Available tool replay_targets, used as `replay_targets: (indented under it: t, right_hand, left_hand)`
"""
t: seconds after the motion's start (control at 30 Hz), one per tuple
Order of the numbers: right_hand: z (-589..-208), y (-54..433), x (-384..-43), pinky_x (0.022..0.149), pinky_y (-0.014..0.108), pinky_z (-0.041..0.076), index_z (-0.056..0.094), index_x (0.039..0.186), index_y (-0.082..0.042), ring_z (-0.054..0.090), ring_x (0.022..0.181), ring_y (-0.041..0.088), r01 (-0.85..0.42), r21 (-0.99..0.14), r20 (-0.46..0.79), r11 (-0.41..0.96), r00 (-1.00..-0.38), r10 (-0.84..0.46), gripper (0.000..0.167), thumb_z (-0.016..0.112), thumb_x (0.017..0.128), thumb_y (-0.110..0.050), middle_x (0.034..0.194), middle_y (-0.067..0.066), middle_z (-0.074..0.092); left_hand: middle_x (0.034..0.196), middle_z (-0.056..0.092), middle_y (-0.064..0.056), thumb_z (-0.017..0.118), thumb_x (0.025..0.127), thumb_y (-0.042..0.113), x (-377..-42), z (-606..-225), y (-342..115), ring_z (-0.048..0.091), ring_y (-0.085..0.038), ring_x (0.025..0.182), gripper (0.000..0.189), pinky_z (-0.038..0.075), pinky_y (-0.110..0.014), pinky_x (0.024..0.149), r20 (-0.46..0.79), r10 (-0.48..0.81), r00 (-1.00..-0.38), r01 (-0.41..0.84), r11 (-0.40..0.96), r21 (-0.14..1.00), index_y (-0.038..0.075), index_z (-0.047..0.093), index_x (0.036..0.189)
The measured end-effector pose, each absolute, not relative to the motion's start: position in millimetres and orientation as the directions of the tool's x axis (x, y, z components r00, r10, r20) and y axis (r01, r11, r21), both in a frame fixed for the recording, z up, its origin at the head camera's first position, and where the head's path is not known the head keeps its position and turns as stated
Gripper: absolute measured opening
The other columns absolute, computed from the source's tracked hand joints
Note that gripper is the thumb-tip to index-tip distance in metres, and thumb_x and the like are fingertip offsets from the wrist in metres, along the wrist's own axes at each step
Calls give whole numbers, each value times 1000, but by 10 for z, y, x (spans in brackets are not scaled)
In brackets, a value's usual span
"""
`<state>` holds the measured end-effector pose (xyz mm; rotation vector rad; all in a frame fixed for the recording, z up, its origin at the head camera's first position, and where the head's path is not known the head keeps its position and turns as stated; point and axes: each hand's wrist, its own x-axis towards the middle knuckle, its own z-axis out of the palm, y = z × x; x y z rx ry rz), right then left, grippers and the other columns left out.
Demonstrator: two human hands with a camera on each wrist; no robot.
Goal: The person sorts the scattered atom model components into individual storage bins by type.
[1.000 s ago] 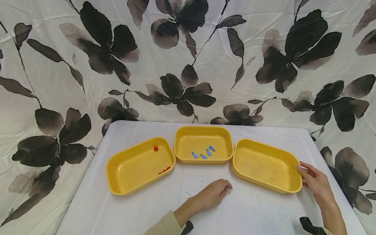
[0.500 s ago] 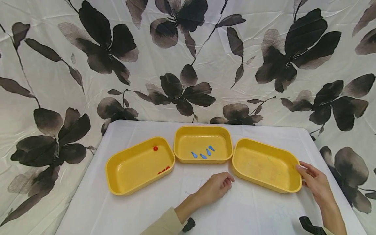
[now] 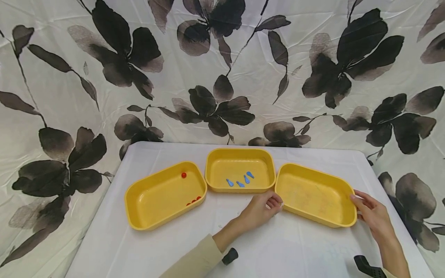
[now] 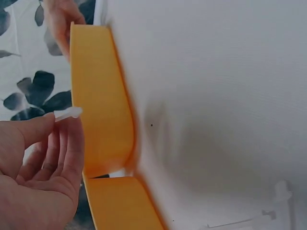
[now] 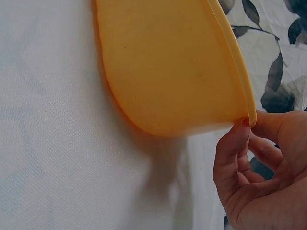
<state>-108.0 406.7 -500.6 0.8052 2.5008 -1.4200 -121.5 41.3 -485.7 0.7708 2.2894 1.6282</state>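
My left hand (image 3: 261, 211) is at the near left corner of the right yellow tray (image 3: 313, 195), just outside its wall. Thumb and forefinger pinch a small whitish stick with a rounded tip (image 4: 72, 113); the left wrist view shows that tip close to the tray's rim, and its exact kind I cannot tell. At the tray's right end, my right hand (image 3: 375, 216) grips the rim between thumb and fingers, seen closely in the right wrist view (image 5: 259, 167). No pieces show inside this tray.
Several blue drop-shaped pieces (image 3: 247, 179) lie in the middle yellow tray (image 3: 222, 164). In the left yellow tray (image 3: 153, 197) are several red balls (image 3: 184, 175). More whitish sticks (image 4: 284, 194) lie on the white tabletop. A floral cloth (image 3: 208, 69) hangs behind the table.
My left hand has moved away from me and slightly right, from the tabletop up to the right tray's near corner. The right hand keeps its grip on the rim; the trays stay put.
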Motion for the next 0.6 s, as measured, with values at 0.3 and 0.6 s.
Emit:
replay_targets:
  t: [0.3, 0.6]
  right_hand:
    - [-4995, 4063, -1093, 72, 14, 54, 33, 159, -4, 56, 83, 0, 526, -744, -381, 411, -840, 386, 82, 53, 101, -58, 147, 24, 48]
    - [-5015, 4066, -1077, 71, 14, 54, 33, 159, -3, 56, 84, 1, 523, -749, -378, 407, -842, 386, 82, 54, 101, -57, 146, 26, 47]
  left_hand:
    - [88, 67, 1, 72, 94, 2, -1338, -4755, 474, 59, -2, 75, 14, 52, -15, 68, 25, 492, -870, 151, 218, 964, 1, 68, 107]
    - [88, 70, 0, 73, 95, 5, -1468, -4700, 568, 62, -1, 73, 14, 53, -15, 70, 3, 460, -888, 112, 210, 971, 0, 69, 107]
